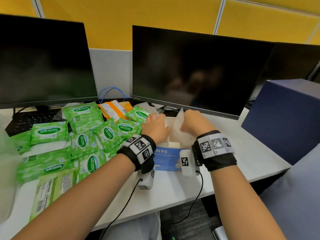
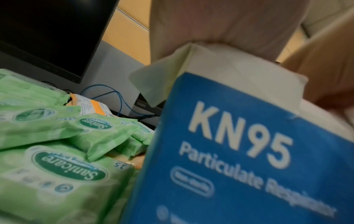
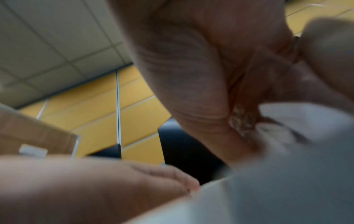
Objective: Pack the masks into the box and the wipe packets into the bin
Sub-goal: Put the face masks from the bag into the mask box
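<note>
A blue and white KN95 mask box [image 1: 166, 156] [image 2: 239, 159] stands open-topped on the desk in front of me. My left hand [image 1: 155, 125] [image 2: 220, 22] rests on the box's left top edge with its fingers fairly straight. My right hand [image 1: 194, 122] [image 3: 201, 75] grips a white mask in a clear wrapper [image 1: 180, 129] [image 3: 287, 166], which stands partly inside the box opening. Several green Sanicare wipe packets [image 1: 50, 130] [image 2: 57, 174] lie spread over the desk to the left of the box. The box's inside is mostly hidden by my hands.
Orange wipe packets [image 1: 114, 110] lie behind the green ones. Two dark monitors [image 1: 199, 70] [image 1: 43, 61] stand at the back, a black keyboard [image 1: 29, 120] at the far left. A dark blue box [image 1: 285, 118] stands at the right. A translucent container [image 1: 7, 161] shows at the left edge.
</note>
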`<state>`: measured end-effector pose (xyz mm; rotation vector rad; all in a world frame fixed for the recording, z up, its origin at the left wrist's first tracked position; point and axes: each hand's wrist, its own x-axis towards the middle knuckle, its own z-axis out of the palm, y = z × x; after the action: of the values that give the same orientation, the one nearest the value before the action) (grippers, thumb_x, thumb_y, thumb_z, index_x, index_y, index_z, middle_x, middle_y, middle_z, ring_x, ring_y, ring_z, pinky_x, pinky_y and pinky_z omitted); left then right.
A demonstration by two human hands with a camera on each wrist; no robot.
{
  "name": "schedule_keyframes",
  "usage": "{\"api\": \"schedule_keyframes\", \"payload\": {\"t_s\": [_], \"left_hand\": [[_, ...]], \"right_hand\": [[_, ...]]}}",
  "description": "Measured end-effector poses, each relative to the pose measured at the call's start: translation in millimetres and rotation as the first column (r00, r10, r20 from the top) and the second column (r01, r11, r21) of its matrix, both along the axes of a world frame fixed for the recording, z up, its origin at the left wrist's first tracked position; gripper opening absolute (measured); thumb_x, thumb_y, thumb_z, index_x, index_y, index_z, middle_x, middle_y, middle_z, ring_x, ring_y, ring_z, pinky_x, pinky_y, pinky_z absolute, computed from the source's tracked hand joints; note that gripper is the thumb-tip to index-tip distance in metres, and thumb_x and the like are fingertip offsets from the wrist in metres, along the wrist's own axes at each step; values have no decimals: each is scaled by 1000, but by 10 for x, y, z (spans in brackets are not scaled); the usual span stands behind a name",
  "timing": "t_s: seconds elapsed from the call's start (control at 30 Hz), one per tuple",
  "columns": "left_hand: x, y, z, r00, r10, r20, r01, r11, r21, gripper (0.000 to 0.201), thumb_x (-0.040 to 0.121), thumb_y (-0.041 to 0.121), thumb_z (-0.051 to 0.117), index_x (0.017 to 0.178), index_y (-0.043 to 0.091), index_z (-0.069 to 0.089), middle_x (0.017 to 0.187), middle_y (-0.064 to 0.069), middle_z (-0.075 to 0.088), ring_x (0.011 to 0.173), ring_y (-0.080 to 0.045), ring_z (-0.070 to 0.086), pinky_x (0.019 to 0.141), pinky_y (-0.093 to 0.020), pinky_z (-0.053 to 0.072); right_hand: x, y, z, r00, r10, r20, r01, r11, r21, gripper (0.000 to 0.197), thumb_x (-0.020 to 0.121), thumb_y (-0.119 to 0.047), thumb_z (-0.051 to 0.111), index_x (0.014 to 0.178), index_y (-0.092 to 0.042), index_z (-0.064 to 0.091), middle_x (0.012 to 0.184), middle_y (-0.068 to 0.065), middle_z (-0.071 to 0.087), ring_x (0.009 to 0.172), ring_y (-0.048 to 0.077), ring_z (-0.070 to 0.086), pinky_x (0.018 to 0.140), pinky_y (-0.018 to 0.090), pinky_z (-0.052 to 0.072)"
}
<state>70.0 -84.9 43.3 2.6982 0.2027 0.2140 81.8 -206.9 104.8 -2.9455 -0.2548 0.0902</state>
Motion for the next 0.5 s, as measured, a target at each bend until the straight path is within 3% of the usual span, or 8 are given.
{"api": "schedule_keyframes", "payload": {"t_s": [0.1,0.2,0.27,0.33,0.43,0.5], "left_hand": [[-8,101,24,999,-22,-33,20,998,-64,60,86,42,57,140,28,34,144,-7,33,135,-28,28,109,-45,32],[-16,175,-18,997,-3,-72,-11,980,-201,60,83,51,58,136,37,36,139,-11,35,132,-32,32,107,-46,32],[-10,180,-52,998,-10,-70,-13,949,-314,56,85,48,58,136,37,36,140,-15,35,130,-34,35,107,-44,33],[-1,180,-68,999,-12,-43,-6,924,-382,51,89,42,56,136,34,38,139,-17,37,128,-33,38,104,-37,34],[20,180,-74,1000,-10,-10,4,891,-454,45,93,33,53,136,30,41,139,-15,38,125,-28,41,93,-27,32],[46,177,-94,1000,-14,2,13,881,-473,44,94,33,52,136,30,41,140,-14,38,128,-26,40,96,-28,32]], "right_hand": [[69,85,-176,986,-60,-154,39,990,-135,31,95,-11,47,123,-3,56,126,13,57,115,30,56,98,40,44],[52,152,-281,940,-66,-335,16,989,-149,37,97,-16,47,131,-1,50,135,16,50,125,31,48,104,40,38],[28,202,-281,941,33,-338,-57,997,-61,38,98,-18,46,132,-2,49,134,15,51,125,30,48,102,37,38],[-14,255,-248,925,114,-361,-98,993,64,37,99,-18,44,132,-2,49,122,15,53,115,28,51,99,35,40],[26,279,-226,883,123,-454,37,945,326,37,101,-21,39,131,-1,48,119,15,55,110,28,53,101,39,41],[29,247,-190,846,91,-525,184,875,449,36,101,-24,40,128,-2,48,123,20,58,114,33,57,101,43,45]]}}
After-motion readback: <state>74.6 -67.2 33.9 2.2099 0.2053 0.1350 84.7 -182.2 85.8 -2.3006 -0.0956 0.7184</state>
